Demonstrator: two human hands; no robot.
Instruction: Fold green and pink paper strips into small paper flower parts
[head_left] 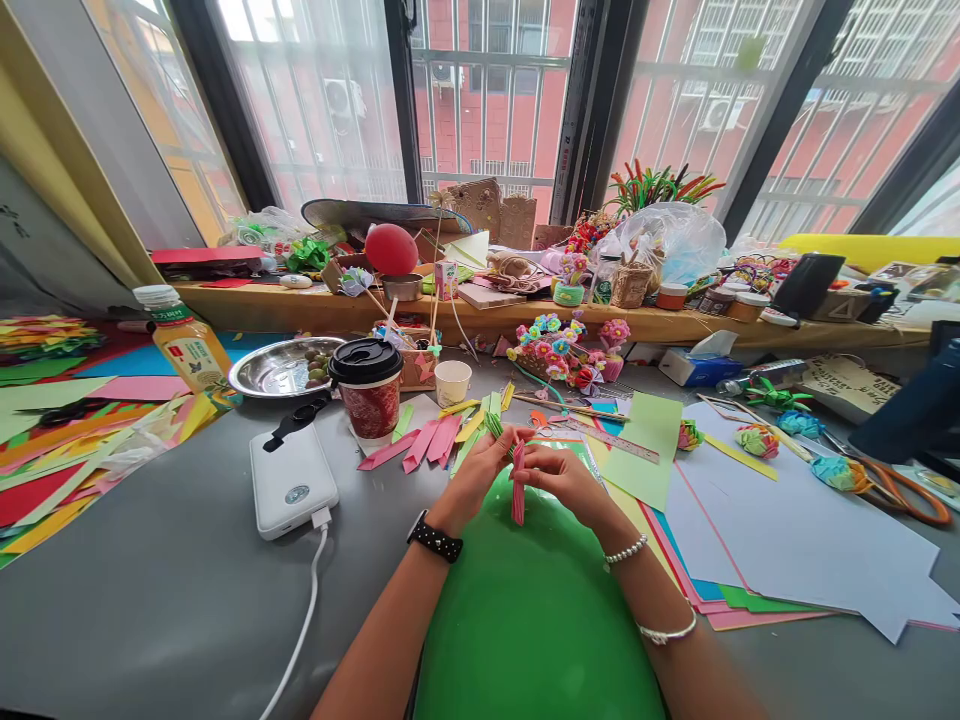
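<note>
In the middle of the head view, my left hand [484,474] is closed around a pleated green paper strip [493,420], whose end sticks up past the fingers. My right hand [559,478] pinches a folded pink paper strip [518,490] that hangs downward with fine pleats. Both hands are close together, and the fingertips nearly meet at the top of the pink strip. Below them lies a glossy green surface [536,620]. Several pink paper pieces with pointed ends [435,440] rest just left of my hands, near yellow and green folded pieces.
A lidded coffee cup [367,395], a white power bank [292,482] with a cable and a metal plate [259,368] of grapes stand left. Right are paper sheets [787,540], a ruler [626,445], paper flowers [757,440] and orange-handled scissors [907,495]. A crowded wooden ledge [330,310] runs behind.
</note>
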